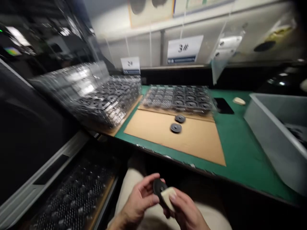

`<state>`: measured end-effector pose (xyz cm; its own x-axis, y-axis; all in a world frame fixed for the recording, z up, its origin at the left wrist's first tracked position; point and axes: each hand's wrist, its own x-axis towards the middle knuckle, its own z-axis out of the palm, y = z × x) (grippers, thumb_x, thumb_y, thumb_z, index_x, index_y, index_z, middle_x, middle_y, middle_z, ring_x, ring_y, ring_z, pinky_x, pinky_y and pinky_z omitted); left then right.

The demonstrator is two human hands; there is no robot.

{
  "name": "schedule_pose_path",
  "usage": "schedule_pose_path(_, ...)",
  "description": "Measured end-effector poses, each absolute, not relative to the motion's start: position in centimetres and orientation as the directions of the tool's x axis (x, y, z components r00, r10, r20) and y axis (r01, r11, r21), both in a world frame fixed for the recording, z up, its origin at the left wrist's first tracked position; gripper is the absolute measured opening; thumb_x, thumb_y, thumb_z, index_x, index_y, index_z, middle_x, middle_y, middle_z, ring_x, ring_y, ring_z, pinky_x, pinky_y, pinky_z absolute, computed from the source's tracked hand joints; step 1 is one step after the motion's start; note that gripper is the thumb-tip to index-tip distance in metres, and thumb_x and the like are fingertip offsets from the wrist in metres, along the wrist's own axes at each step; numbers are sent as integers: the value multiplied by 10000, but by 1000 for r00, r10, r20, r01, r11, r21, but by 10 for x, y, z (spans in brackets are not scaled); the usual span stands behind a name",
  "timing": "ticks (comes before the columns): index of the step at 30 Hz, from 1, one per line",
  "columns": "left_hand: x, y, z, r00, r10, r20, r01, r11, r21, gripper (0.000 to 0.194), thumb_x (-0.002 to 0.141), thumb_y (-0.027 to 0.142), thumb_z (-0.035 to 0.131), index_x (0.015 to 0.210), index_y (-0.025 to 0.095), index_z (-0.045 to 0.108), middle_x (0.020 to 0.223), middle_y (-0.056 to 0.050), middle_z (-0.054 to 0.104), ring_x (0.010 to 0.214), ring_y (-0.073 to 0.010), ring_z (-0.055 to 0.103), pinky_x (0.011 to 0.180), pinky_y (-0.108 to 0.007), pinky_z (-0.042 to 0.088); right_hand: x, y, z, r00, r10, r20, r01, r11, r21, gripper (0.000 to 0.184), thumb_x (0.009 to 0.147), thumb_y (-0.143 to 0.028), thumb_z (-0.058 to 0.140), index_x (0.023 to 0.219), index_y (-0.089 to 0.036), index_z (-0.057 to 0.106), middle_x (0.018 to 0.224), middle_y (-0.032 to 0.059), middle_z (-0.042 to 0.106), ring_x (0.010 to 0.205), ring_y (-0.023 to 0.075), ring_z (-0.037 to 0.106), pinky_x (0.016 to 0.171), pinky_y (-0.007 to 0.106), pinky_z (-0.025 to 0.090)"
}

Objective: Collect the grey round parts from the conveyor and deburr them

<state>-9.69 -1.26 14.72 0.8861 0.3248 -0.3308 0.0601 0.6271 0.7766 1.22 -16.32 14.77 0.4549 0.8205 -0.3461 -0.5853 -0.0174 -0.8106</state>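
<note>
Both hands meet low over the lap, below the counter (240,150) edge — left hand (137,201) pinching a black disc (158,187), right hand (185,212) pressing a pale block (168,196) against it.

A black disc (158,187) and a cream pad (168,195) sit between the hands. The bench mat (240,150) is green, its cardboard sheet (192,137) tan with two dark grey discs (176,128). The bin (275,137) at the right edge is pale grey.
</note>
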Motion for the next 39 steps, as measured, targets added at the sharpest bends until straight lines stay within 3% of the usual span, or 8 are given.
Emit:
schedule_pose_path(4,-106,-12,173,895,358,-267,27,553,833,614,815,277,892,1383,276,660,1500,-137,579,1404,-314,533,1115,-367,502,8,-161,177,367,869,-331,-695,20,-718,397,957,-502,722,961,-107,692,840,66,625,719,151,629,659,229,429)
schedule_pose_path(9,-117,-15,190,875,401,-272,-16,585,811,562,873,205,829,1401,252,639,1476,-133,600,1378,-291,566,1121,-313,514,24,-167,190,252,906,-341,-654,-100,-750,427,983,-553,680,1025,-129,647,875,78,682,672,221,728,586,254,515)
schedule_pose_path(12,-119,-16,198,838,451,-308,-77,656,751,505,925,215,769,1408,235,624,1524,-137,554,1401,-306,541,1139,-324,504,41,-171,194,472,816,-334,-339,-181,-923,378,1022,-528,633,1056,-153,668,959,70,698,706,189,713,600,250,506)
schedule_pose_path(15,-119,-15,201,828,458,-325,-92,680,727,504,940,212,746,1424,222,606,1539,-145,535,1417,-324,521,1159,-346,489,48,-172,207,649,739,-180,53,-280,-959,288,1049,-448,603,1012,-178,696,874,21,652,741,148,624,639,247,457)
schedule_pose_path(25,-114,-17,208,826,475,-304,-78,630,772,566,874,108,786,1402,239,626,1536,-130,540,1415,-308,527,1143,-316,502,36,-163,238,487,863,137,511,-154,-846,143,1031,-194,562,915,-156,637,844,9,540,731,128,475,680,288,364)
schedule_pose_path(32,-111,-19,209,813,498,-301,-82,611,788,560,836,101,817,1355,249,668,1447,-100,613,1380,-283,562,1116,-284,518,34,-163,234,534,842,79,453,-206,-868,291,1045,-233,560,770,-182,479,754,-26,464,656,111,404,636,291,312)
schedule_pose_path(36,-110,-19,209,810,498,-310,-78,616,784,565,828,114,830,1351,269,683,1410,-79,645,1360,-266,579,1100,-271,524,36,-165,235,439,898,-1,397,-195,-897,300,1061,-268,553,778,-186,498,729,-30,471,636,109,415,607,281,314)
schedule_pose_path(39,-113,-17,208,835,426,-349,-12,647,762,585,830,155,846,1379,274,683,1384,-74,672,1302,-226,622,1090,-225,511,40,-166,233,469,878,90,521,-193,-832,152,1059,-240,546,952,-181,637,860,8,564,724,126,501,665,272,372)
